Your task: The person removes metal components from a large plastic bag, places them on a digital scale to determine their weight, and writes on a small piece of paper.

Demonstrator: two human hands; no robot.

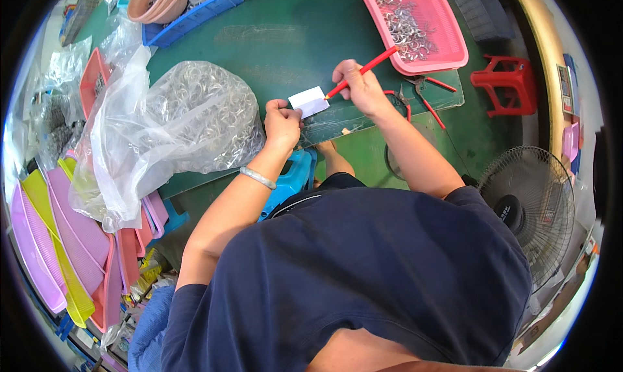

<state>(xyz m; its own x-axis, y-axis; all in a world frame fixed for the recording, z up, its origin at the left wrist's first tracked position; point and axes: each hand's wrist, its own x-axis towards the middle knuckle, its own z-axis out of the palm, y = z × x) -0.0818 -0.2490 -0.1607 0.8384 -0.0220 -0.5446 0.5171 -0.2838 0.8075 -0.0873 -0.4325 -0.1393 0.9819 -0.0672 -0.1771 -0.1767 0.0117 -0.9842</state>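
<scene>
A small white paper slip [309, 102] lies near the front edge of the green table. My left hand [281, 126] is closed at the slip's left end, thumb and fingers on it. A red pencil [379, 60] is gripped in my right hand [363, 89], its tip touching the slip's right end. Just left of my left hand sits a big clear plastic bag [201, 112] full of small silvery metal pieces. Right of my right hand lie red-handled pliers [429, 106] and a second red-handled tool [403, 100], partly hidden by my forearm.
A pink basket [462, 46] with silvery metal pieces stands at the far right of the table [285, 57]. At the far left is a blue crate [195, 23] with stacked bowls. A red stool [506, 85] and a fan [532, 210] stand right; colored baskets [71, 223] lean left.
</scene>
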